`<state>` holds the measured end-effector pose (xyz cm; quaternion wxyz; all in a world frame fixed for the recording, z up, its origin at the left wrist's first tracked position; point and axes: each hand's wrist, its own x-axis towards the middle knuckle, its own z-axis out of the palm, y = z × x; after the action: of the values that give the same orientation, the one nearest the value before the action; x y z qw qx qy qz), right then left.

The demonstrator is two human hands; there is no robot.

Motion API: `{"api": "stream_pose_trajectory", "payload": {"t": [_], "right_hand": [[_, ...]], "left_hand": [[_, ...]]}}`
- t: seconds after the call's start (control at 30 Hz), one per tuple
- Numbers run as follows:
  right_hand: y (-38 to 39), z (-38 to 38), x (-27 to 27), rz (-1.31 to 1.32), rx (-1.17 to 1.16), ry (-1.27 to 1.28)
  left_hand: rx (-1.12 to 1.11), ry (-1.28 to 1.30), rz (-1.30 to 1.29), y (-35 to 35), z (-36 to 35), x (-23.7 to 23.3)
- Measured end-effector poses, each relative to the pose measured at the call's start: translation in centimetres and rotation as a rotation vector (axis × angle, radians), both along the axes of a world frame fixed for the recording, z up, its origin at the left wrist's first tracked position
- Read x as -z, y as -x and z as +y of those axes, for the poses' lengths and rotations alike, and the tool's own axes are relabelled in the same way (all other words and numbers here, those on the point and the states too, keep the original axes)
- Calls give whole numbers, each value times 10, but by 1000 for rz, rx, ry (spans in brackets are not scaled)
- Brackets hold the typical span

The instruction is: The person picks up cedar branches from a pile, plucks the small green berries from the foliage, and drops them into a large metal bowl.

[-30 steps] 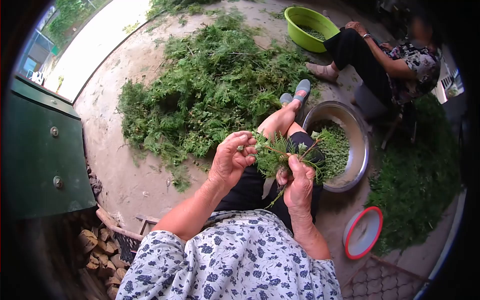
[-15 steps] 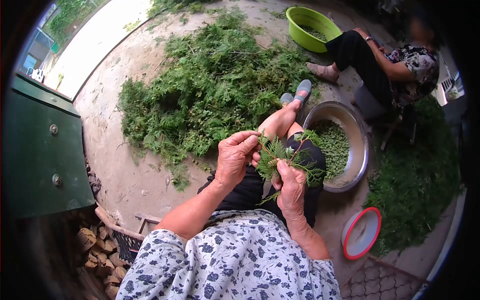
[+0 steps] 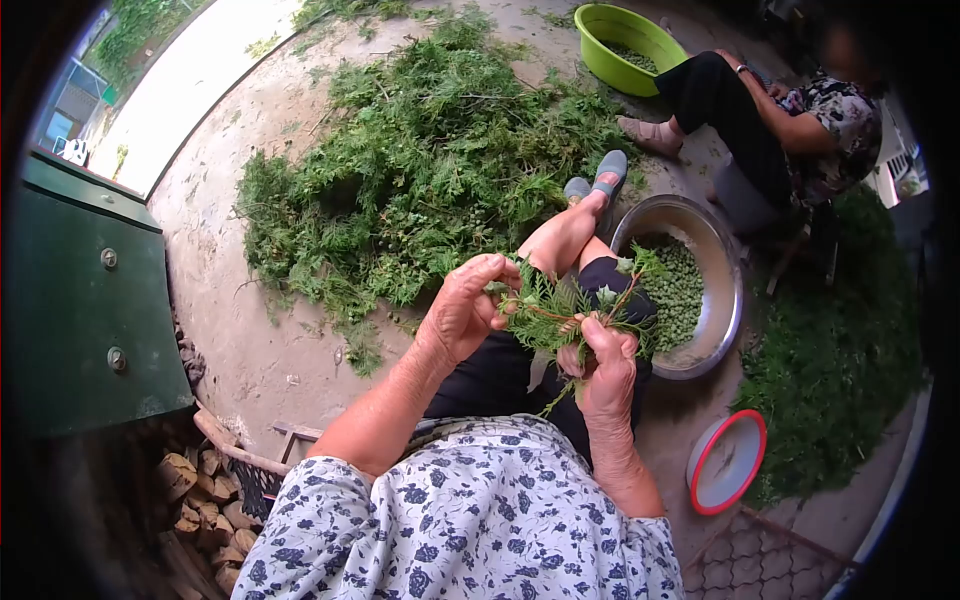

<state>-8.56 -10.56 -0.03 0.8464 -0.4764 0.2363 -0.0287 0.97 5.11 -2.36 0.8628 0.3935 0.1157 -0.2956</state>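
First, nearest the camera: floral blouse (image 3: 470, 520), both forearms reaching from it toward the steel basin (image 3: 727, 290).
Right hand (image 3: 605, 375): just left of the basin's near rim, fist closed around the stems of a green sprig (image 3: 560, 312), thumb on top.
Left hand (image 3: 462, 310): further left of the basin, thumb and fingertips pinching the sprig's left edge.
Sprig: held over the lap between both hands, its tips reaching the basin's left rim.
Red-rimmed lid (image 3: 725, 462): on the ground just this side of the basin.
Basin contents: small green pieces (image 3: 677, 292), heaped against the left wall.
Loose greenery (image 3: 840, 370): strewn to the right of the basin.
Shoes (image 3: 595, 183): at the basin's far left rim.
Heap of cut branches (image 3: 430, 170): left of and beyond the basin, covering the concrete.
Second person (image 3: 790, 120): seated beyond the basin, one hand on a knee.
Green tub (image 3: 625, 35): farthest from the basin, beside that person's foot.
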Motion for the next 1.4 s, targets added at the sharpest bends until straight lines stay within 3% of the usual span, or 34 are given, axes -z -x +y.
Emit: {"api": "stream_pose_trajectory", "payload": {"t": [0.07,0.1,0.17,0.3,0.43,0.5,0.57,0.63,0.7,0.8,0.97,1.03,1.13,1.4], "right_hand": [[0,-2,5,-39,-11,115],[0,-3,6,-82,-24,230],[-2,-5,5,-32,-40,152],[-7,-2,0,8,-27,36],[-6,-7,7,4,-76,115],[-4,-6,10,88,-153,292],[-3,1,4,83,-235,576],[-2,4,13,51,-259,608],[0,5,11,32,-242,592],[0,1,4,7,-256,602],[-4,-4,-4,-59,-452,679],[-7,-3,-4,-90,-466,669],[-8,-8,0,-103,-509,640],[-7,-14,10,-131,-575,634]], "left_hand": [[262,113,29,3,1,3],[264,114,33,4,1,3],[380,198,-36,7,1,-1],[387,160,-22,6,4,-11],[365,112,-72,9,0,-2],[162,-156,-83,13,-4,-6],[137,-277,-214,13,-4,1],[35,-456,-324,14,-6,0],[6,-465,-316,12,-5,-1],[-212,-374,-201,-6,10,17],[80,-37,-92,-7,13,-9],[215,-122,-136,1,5,-18],[388,-50,-132,8,-1,-16],[450,-114,-211,15,-6,-9]]}}
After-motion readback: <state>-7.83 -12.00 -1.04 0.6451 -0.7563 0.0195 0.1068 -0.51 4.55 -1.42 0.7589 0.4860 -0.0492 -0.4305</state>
